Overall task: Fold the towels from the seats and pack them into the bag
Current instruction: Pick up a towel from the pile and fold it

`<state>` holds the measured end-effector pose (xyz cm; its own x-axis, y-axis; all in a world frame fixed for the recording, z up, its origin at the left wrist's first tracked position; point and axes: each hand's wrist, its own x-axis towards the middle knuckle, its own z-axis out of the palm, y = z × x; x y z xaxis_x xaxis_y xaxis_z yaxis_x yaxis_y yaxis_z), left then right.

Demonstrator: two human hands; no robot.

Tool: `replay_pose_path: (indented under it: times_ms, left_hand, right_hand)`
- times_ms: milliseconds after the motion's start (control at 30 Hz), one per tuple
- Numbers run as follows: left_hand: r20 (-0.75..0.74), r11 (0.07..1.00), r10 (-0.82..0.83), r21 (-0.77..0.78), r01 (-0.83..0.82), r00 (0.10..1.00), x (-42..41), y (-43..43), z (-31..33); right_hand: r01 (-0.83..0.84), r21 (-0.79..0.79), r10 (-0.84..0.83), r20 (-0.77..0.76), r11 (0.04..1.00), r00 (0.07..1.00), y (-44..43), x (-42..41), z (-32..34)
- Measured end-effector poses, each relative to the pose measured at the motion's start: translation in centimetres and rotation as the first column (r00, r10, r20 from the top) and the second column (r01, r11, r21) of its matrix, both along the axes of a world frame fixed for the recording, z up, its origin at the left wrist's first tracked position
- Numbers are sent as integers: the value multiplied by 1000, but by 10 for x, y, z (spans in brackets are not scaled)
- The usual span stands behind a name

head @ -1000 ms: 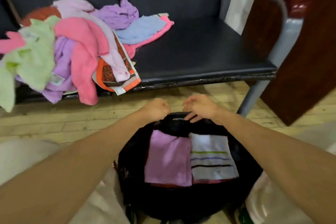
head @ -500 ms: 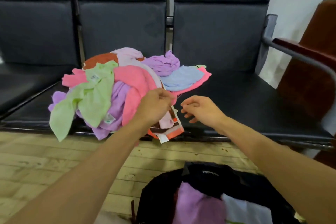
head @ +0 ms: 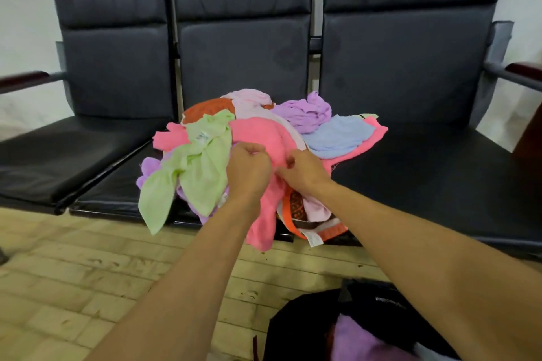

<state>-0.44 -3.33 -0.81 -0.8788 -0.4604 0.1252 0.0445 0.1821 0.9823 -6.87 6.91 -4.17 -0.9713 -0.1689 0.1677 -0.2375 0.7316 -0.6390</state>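
Note:
A heap of crumpled towels lies on the middle black seat (head: pixel 123 184). A pink towel (head: pixel 264 135) runs over the top and hangs off the seat's front edge. My left hand (head: pixel 247 168) and my right hand (head: pixel 303 171) both pinch this pink towel, side by side. A light green towel (head: pixel 199 167) droops to the left of my hands. Lilac (head: pixel 305 111), light blue (head: pixel 337 136) and orange patterned (head: pixel 296 208) towels lie around them. The black bag (head: pixel 299 328) stands open on the floor at the bottom right, with a folded purple towel (head: pixel 360 340) inside.
Three joined black seats stand against a white wall. The right seat (head: pixel 440 184) and left seat (head: pixel 58 155) hold nothing. Metal armrests with dark red tops stick out at the far left (head: pixel 23 79) and the far right (head: pixel 522 70). Pale wooden floor (head: pixel 88 272) lies in front.
My hands left the bag's rim, rose to the towel heap and took hold of the pink towel. The view lifted from the bag to the seats.

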Motion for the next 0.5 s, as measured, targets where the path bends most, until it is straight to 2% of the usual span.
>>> replay_pose_path:
  times_ms: [67,100,200,300,367,500]
  left_hand:
    - [-13,1000,11,5,-11,1000,1,0,0]
    - [-18,1000,15,-12,-15,1000,2,1,0]
    - [-23,1000,14,-17,-14,1000,3,4,-1]
    - [-5,999,-44,-32,44,999,-3,12,-5]
    - [26,993,-85,-82,87,996,-4,20,-6]
    - [32,987,-129,-88,131,991,1,44,-1]
  right_hand:
    - [18,5,-18,2,1000,1000,-1,-3,1]
    - [35,-45,-34,14,998,999,2,-2,2]
    - [59,-278,-45,54,959,997,15,6,14]
    - [106,-496,-59,110,862,992,35,15,35]
    - [184,-629,-110,155,755,982,48,18,49]
    - [271,-881,-82,260,387,962,73,25,78]
